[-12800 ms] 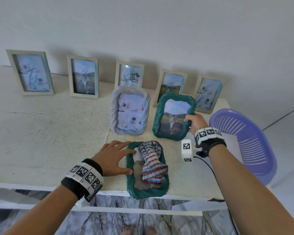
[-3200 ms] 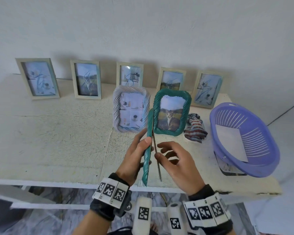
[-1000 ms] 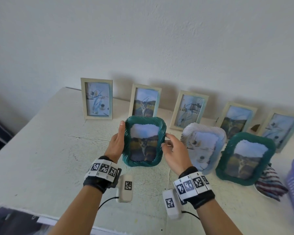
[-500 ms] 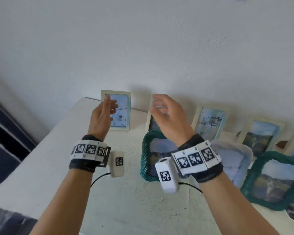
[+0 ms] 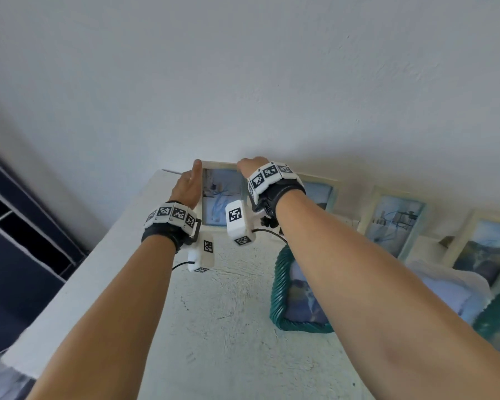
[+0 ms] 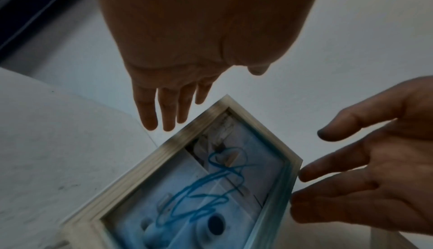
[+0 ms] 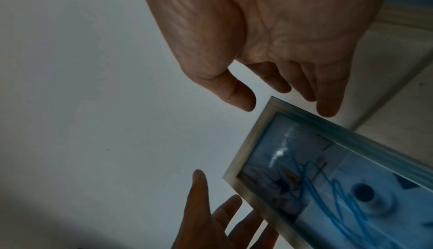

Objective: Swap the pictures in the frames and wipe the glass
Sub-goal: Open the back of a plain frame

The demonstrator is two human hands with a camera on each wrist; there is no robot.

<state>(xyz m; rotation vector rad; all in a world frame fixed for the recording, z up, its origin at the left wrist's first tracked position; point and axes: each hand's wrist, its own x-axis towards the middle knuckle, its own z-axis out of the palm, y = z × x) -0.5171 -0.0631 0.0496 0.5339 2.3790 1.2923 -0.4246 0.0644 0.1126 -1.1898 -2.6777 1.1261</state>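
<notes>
Left hand point(image 5: 187, 184): fingers straight, apart, beside pale frame point(image 5: 223, 197), upper centre.
Right hand point(image 5: 250, 166): fingers spread, loosely bent at frame's other side, gripping nothing.

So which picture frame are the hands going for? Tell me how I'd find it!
Look along the white wall to the row of pale frames on the table. It's the pale frame at the far left end, between the left hand and right hand. Blue scribbles cross its picture, beside a dark-centred cup.
</notes>
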